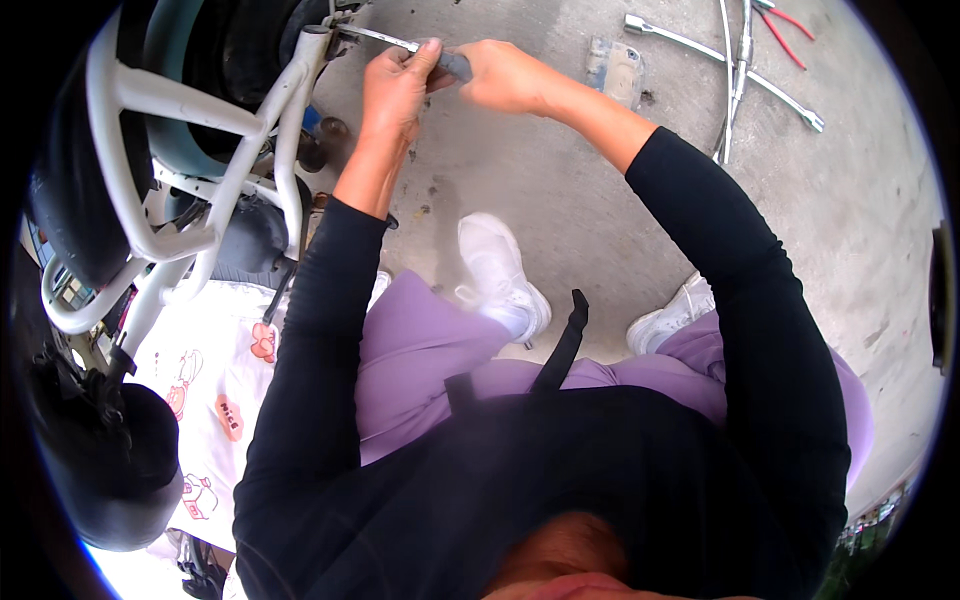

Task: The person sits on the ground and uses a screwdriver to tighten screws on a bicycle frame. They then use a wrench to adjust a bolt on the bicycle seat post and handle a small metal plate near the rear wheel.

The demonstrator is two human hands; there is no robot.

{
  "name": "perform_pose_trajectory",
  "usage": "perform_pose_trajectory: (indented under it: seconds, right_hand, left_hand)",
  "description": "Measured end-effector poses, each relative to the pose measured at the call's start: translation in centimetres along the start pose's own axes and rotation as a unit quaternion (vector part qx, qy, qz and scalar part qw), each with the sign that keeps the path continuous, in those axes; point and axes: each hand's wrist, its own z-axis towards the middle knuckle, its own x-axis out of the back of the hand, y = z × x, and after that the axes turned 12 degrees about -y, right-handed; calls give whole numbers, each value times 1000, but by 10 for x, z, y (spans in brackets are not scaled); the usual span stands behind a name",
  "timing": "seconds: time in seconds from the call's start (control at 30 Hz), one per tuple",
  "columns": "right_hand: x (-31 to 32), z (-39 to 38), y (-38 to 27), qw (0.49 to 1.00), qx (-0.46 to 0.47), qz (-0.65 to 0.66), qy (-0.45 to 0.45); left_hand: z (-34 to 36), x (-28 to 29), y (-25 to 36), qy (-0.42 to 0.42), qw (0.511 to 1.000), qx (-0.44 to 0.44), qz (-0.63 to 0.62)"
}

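My left hand (pixel 393 92) is closed round the front of what looks like a screwdriver (pixel 380 38), its thumb and fingers pinching where the silver shaft meets the dark grey handle. The handle's back end sits in my right hand (pixel 505 78), whose fingers are wrapped round it. Leftward, the shaft reaches the end of a white tubular frame (pixel 240 185) on a vehicle with black and teal parts. Whether the tip touches a fastener there is too small to tell.
A cross-shaped wheel wrench (pixel 690 47) lies on the concrete floor at the far right, with red-handled pliers (pixel 783 30) beyond it. A small grey-blue case (pixel 615 70) lies beyond my right forearm. White printed cloth (pixel 215 350) hangs at the left.
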Motion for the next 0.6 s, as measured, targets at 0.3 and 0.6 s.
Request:
perform_pose_trajectory:
  seconds: [0.3,0.6]
  right_hand:
    - [8,5,10,987,-54,94,-121]
    - [21,10,21,995,21,-91,-37]
  left_hand:
    - [2,-4,7,32,998,39,40]
    - [5,-12,-3,-28,999,-2,-19]
